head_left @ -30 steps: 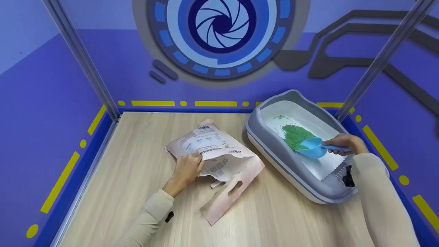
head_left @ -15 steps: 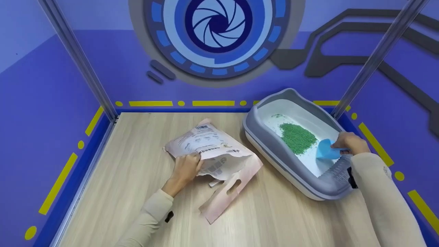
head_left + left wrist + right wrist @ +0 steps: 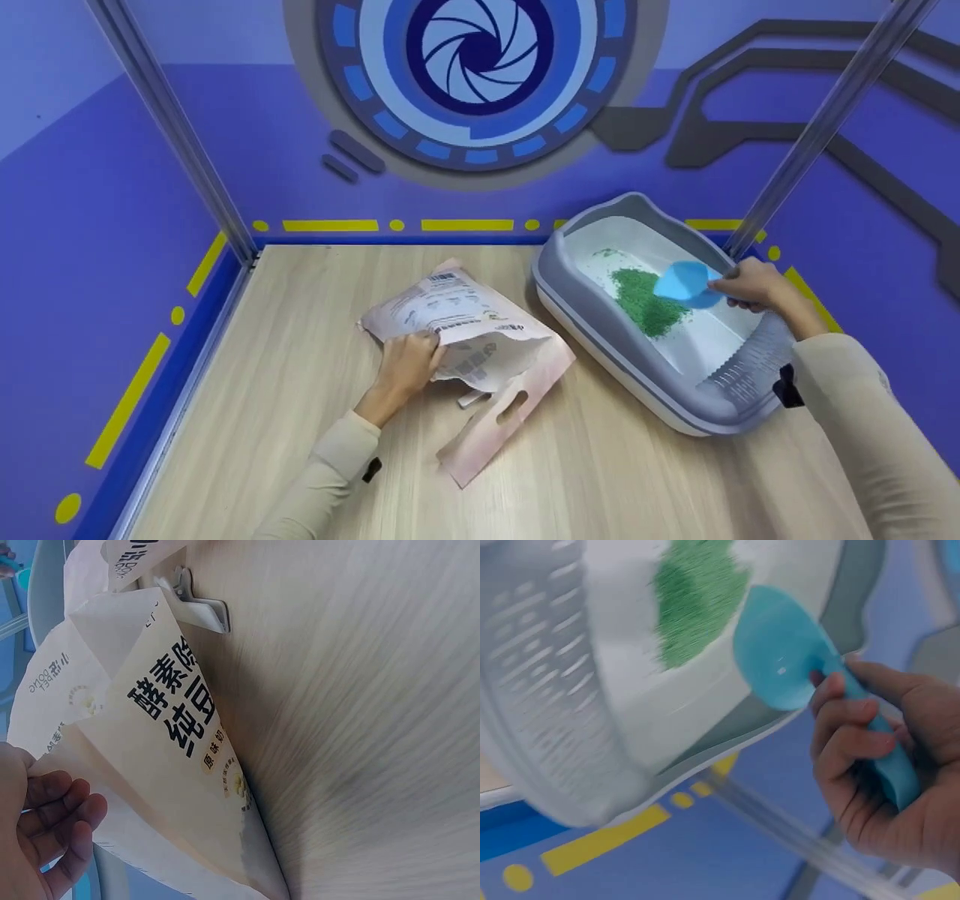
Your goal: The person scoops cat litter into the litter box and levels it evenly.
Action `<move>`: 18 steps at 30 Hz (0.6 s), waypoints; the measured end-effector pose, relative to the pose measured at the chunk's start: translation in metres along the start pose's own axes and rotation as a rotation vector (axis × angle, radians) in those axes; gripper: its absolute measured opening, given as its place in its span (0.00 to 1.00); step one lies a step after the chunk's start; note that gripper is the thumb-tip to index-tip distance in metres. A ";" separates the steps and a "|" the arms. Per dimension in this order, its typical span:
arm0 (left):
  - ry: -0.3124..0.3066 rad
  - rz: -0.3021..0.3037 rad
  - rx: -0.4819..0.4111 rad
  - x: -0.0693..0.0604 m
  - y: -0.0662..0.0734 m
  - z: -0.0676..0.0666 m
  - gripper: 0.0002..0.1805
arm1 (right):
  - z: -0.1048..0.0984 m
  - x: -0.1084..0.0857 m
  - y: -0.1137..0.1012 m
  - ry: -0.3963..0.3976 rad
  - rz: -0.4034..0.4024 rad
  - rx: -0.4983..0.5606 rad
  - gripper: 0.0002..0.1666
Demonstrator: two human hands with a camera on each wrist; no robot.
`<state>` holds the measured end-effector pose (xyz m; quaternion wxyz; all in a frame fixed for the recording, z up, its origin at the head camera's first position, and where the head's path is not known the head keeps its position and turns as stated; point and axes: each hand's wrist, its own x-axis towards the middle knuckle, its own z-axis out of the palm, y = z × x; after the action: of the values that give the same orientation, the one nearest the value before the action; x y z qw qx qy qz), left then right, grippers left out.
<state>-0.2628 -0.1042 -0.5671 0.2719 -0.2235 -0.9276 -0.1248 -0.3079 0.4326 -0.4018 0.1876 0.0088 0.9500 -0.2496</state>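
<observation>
My left hand (image 3: 405,371) pinches the edge of the opened mouth of a pink-and-white litter bag (image 3: 465,311), which lies on its side on the table. In the left wrist view, the thumb and fingers (image 3: 56,829) meet at the bag's paper edge. My right hand (image 3: 757,286) grips the handle of a light blue scoop (image 3: 684,283), raised over the grey-and-white litter box (image 3: 570,319). No granules show in the scoop's bowl in the right wrist view. Beside and below it, green granules (image 3: 646,304) form a pile on the box's white floor.
A torn pink strip with a handle hole (image 3: 484,442) hangs off the bag's front. A white clip (image 3: 195,607) lies on the wooden table (image 3: 600,480) by the bag. Blue panels and metal posts (image 3: 180,135) enclose the table's back and sides.
My right hand drew the scoop from the pile toward the box's grated end, then lifted it back leftward over the granules. The left hand and bag stay put.
</observation>
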 end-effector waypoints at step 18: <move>0.019 -0.012 0.013 0.004 0.002 0.000 0.18 | 0.029 -0.055 -0.093 -0.256 -0.219 0.197 0.20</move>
<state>-0.2649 -0.1009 -0.5643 0.2817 -0.2151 -0.9270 -0.1224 -0.2571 0.3420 -0.3615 0.2767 -0.1081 0.8847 -0.3592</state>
